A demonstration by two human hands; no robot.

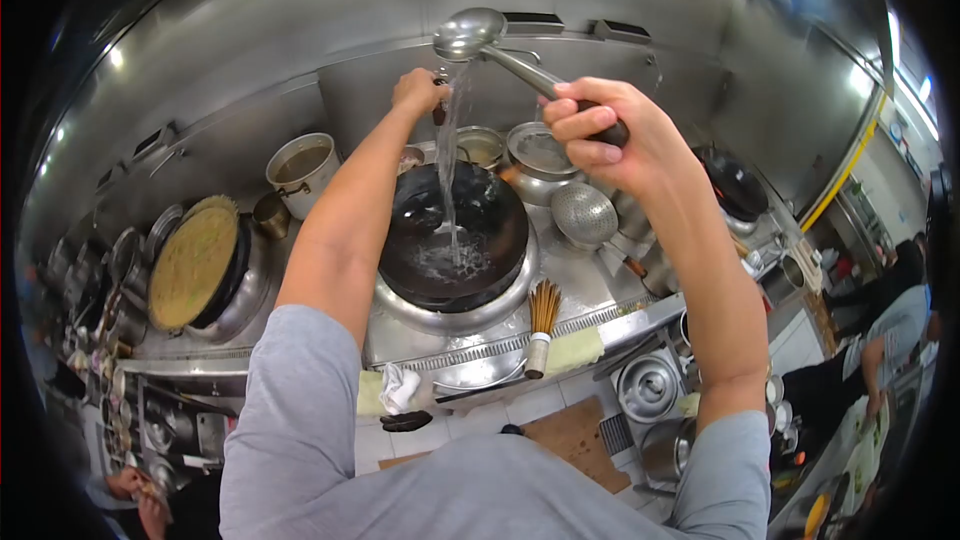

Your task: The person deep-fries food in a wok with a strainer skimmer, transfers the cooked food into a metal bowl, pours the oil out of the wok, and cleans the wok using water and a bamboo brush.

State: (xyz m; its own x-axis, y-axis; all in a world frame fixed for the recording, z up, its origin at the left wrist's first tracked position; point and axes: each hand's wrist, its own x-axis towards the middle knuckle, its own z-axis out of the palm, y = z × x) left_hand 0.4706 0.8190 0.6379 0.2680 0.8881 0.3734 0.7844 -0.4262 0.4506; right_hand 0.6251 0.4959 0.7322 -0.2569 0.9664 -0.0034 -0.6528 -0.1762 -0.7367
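Observation:
My right hand (pixel 610 130) is closed around the dark handle of a metal ladle (pixel 470 33), held high and tilted. Water (pixel 449 140) streams down beside its bowl into a black wok (pixel 455 235) on the burner ring. Stretched forward past the wok, my left hand (pixel 420 92) has its fingers closed at a small dark object (pixel 439 105) near the back wall; what it is I cannot make out.
A bamboo brush (pixel 541 328) lies at the stove's front edge, near a white cloth (pixel 400 388). A perforated skimmer (pixel 584 214) and lidded pot (pixel 541 150) stand right; a tall pot (pixel 303 172) and food-filled wok (pixel 195 265) left. Other people work at both sides.

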